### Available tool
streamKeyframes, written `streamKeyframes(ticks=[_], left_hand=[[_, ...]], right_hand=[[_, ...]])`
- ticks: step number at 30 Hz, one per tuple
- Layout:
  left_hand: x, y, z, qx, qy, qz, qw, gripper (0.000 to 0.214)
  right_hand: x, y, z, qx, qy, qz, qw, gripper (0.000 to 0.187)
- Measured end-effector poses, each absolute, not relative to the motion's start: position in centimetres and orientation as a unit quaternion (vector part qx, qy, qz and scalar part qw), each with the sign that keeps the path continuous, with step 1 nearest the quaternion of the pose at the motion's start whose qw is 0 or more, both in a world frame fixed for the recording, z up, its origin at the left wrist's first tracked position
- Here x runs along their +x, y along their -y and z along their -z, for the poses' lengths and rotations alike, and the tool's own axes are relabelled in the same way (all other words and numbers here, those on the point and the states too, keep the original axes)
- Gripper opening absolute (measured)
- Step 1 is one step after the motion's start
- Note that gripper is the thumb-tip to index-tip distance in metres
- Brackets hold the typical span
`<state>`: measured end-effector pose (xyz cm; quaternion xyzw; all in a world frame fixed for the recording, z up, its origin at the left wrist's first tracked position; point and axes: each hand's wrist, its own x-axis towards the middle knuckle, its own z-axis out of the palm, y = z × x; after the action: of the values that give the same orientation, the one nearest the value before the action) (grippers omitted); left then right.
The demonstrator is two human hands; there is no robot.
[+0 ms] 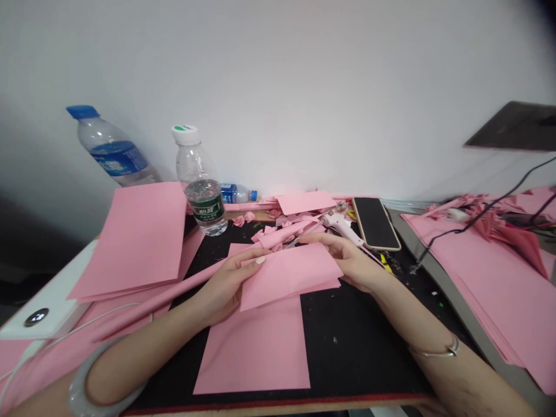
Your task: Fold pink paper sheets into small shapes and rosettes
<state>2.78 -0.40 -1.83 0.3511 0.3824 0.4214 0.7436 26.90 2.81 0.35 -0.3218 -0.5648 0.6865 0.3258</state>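
Note:
My left hand (pixel 226 286) and my right hand (pixel 350 260) hold a folded pink paper sheet (pixel 289 272) between them above a black mat (pixel 360 336). The left thumb presses on the sheet's left edge and the fingers curl beneath it. The right hand grips the sheet's right end, fingers wrapped round its top edge. A flat pink sheet (pixel 256 347) lies on the mat just below the held one. A long rolled pink paper tube (pixel 174 292) runs under my left hand toward the lower left.
A stack of pink sheets (pixel 139 237) lies at left, with three water bottles (pixel 202 182) behind it. A white glue gun (pixel 343 226) and a phone (pixel 376 223) lie behind my hands. More pink paper (pixel 490 278) and black cables sit at right. A white device (pixel 43 301) sits at far left.

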Motion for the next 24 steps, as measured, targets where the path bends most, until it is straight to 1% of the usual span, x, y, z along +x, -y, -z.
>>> streamKeyframes(ticks=[2,5,7,9,16,24], left_hand=[[2.80,0.35,1.77,0.347,-0.380,-0.428,0.743,0.020],[2.75,0.26,1.72,0.333,-0.384,-0.432,0.745,0.021],[2.65,0.20,1.74,0.325,-0.390,-0.430,0.747,0.023],[2.55,0.16,1.74,0.322,-0.396,-0.426,0.748,0.023],[2.53,0.19,1.56,0.315,-0.393,-0.417,0.756,0.023],[2.57,0.18,1.55,0.315,-0.399,-0.422,0.751,0.023]], right_hand=[[27.16,-2.73,-0.65,-0.290,0.538,-0.724,0.320,0.049],[27.63,-2.58,-1.15,-0.224,0.489,-0.786,0.305,0.065],[27.81,-2.49,-1.36,-0.202,0.470,-0.806,0.300,0.075],[27.86,-2.44,-1.41,-0.197,0.465,-0.810,0.298,0.080],[27.83,-2.44,-0.97,-0.167,0.469,-0.818,0.289,0.081],[27.78,-2.42,-1.04,-0.195,0.472,-0.813,0.281,0.086]])
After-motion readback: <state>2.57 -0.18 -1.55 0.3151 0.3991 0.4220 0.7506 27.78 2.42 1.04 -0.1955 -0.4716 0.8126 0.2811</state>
